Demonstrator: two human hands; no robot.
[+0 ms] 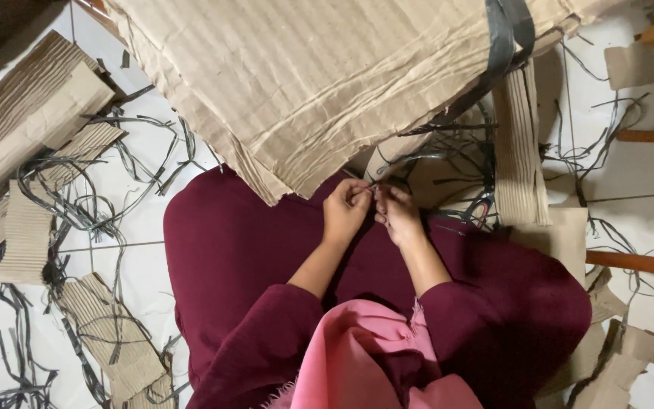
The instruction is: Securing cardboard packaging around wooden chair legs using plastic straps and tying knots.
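Both hands, left hand [346, 206] and right hand [397, 212], pinched together on a thin dark strap end [373, 184] beside the corrugated cardboard stack [319, 83], mid-tying apparently; called next for a firm pull.

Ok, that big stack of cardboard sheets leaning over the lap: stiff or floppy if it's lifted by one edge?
The cardboard stack would probably sag rather than stay flat: its sheets look creased, with torn edges. Several layers suggest it is bulky, likely awkward more than heavy. The dark strap around it may stop the sheets fanning apart.
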